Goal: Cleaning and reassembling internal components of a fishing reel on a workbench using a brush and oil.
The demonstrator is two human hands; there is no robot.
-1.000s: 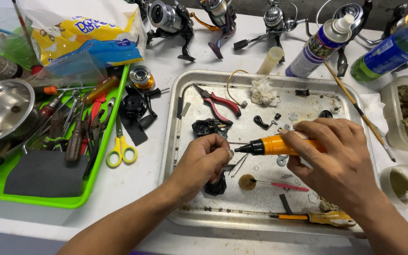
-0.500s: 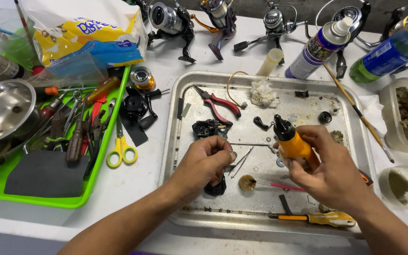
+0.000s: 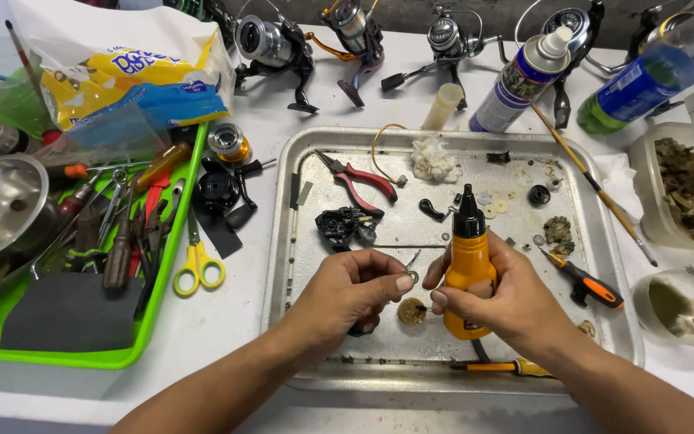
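Over the metal tray [image 3: 604, 265], your right hand [image 3: 508, 301] grips an upright orange bottle [image 3: 467, 269] with black nozzle; your left hand [image 3: 351, 293] pinches a small metal part [image 3: 412, 276].

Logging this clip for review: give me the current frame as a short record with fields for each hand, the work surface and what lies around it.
left hand: left hand pinches a small metal part at its fingertips
right hand: right hand grips an orange bottle, upright, black nozzle on top
surface: metal tray on a white table
on tray: red pliers, orange screwdriver, small black reel parts
left of tray: yellow scissors, green tray of tools
behind tray: fishing reels, spray can
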